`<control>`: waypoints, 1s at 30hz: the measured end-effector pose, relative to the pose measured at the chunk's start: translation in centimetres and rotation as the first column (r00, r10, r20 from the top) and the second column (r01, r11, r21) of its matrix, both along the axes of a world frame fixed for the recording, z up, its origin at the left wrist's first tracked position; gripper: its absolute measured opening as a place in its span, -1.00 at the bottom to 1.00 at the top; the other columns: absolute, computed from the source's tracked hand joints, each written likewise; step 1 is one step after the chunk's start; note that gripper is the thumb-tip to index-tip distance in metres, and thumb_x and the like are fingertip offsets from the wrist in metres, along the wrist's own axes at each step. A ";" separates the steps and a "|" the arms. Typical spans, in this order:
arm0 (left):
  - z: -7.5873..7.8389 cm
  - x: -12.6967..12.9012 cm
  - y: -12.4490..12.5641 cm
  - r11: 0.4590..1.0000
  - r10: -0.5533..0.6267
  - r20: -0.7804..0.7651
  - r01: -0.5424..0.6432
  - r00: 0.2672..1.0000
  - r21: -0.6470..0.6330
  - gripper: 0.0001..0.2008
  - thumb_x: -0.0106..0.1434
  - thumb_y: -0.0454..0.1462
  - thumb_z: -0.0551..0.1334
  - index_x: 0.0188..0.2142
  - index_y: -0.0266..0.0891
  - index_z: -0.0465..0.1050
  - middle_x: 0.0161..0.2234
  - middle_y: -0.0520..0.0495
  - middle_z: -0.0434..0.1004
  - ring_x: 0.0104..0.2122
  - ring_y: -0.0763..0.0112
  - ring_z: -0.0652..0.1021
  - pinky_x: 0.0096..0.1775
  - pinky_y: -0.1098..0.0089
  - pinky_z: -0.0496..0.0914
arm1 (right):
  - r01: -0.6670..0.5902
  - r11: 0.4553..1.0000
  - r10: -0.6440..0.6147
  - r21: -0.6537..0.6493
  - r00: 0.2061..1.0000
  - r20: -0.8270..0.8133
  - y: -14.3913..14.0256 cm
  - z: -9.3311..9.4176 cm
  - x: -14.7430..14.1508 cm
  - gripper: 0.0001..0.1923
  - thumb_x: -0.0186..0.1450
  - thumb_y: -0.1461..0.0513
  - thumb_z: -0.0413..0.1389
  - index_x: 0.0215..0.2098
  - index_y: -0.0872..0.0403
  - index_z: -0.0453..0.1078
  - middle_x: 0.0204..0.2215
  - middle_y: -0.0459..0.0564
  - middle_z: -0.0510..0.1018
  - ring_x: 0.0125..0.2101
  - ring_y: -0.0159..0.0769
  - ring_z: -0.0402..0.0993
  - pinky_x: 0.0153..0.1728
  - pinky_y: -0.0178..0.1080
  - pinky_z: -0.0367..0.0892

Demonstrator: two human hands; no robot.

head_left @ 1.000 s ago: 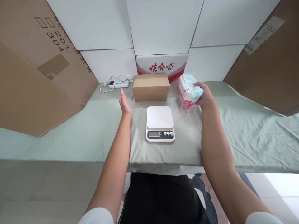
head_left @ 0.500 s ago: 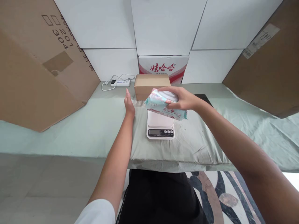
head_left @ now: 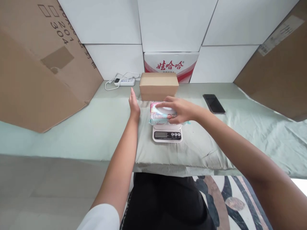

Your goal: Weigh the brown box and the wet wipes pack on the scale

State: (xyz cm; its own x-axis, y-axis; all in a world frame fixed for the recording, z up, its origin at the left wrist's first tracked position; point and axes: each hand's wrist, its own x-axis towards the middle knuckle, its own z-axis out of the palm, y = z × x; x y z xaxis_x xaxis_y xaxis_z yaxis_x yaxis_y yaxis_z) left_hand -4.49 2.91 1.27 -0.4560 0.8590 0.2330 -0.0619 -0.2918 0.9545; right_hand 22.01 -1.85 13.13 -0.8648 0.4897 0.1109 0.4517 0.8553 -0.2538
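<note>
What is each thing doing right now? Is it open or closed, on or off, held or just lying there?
wipes pack: sealed, lying on the scale, held from above.
kitchen scale: loaded; display too small to read.
right hand: gripping the pack.
left hand: open, edge resting on the cloth.
small cardboard box: closed.
phone: lying flat, screen dark.
power strip: lying flat, cable looped.

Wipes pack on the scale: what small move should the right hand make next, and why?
Probably let go and lift clear. The right hand lies on top of the wipes pack, which sits on the scale, so any reading would include its pressure. The left hand rests open on the cloth beside it, touching neither.
</note>
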 end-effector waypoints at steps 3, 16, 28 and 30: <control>0.0 0.1 -0.1 1.000 0.000 -0.011 0.000 1.000 0.008 -0.18 0.52 0.24 -0.08 0.58 -0.11 0.08 0.64 -0.04 -0.09 0.62 0.29 -0.01 0.56 0.24 -0.03 | -0.007 1.000 0.007 -0.004 1.000 -0.023 -0.1 -0.3 0.0 -0.24 0.19 0.21 0.27 0.37 -0.02 0.43 -0.02 0.14 0.47 -0.20 -0.12 0.45 -0.21 -0.17 0.36; -0.1 -0.1 0.3 1.000 0.002 0.008 -0.002 1.000 0.023 -0.16 0.51 0.26 -0.04 0.57 -0.14 0.09 0.64 -0.08 -0.11 0.62 0.29 -0.02 0.56 0.28 -0.01 | 0.096 0.988 -0.102 -0.122 0.994 -0.040 -1.7 0.8 1.0 -0.13 0.31 0.10 0.24 0.57 -0.18 0.19 0.43 0.15 0.38 0.30 0.20 0.44 0.27 0.22 0.39; -0.2 -0.2 0.2 1.000 0.015 0.001 -0.015 1.000 0.009 -0.15 0.52 0.25 -0.07 0.58 -0.15 0.06 0.65 -0.07 -0.09 0.62 0.31 -0.01 0.56 0.29 -0.02 | 0.116 0.992 -0.115 -0.044 0.993 0.027 -1.8 -1.2 1.5 0.04 0.35 -0.09 0.27 0.64 -0.01 0.00 0.65 0.15 -0.14 0.61 0.26 -0.14 0.53 0.32 0.00; -0.1 -0.2 0.1 1.000 0.011 0.003 -0.011 1.000 0.004 -0.15 0.51 0.27 -0.06 0.58 -0.13 0.08 0.64 -0.06 -0.09 0.62 0.29 -0.01 0.56 0.27 -0.02 | 0.119 0.993 -0.118 -0.019 0.993 0.029 -2.1 -1.6 1.3 0.08 0.35 -0.12 0.27 0.66 -0.03 -0.07 0.65 0.15 -0.16 0.61 0.29 -0.14 0.51 0.34 0.02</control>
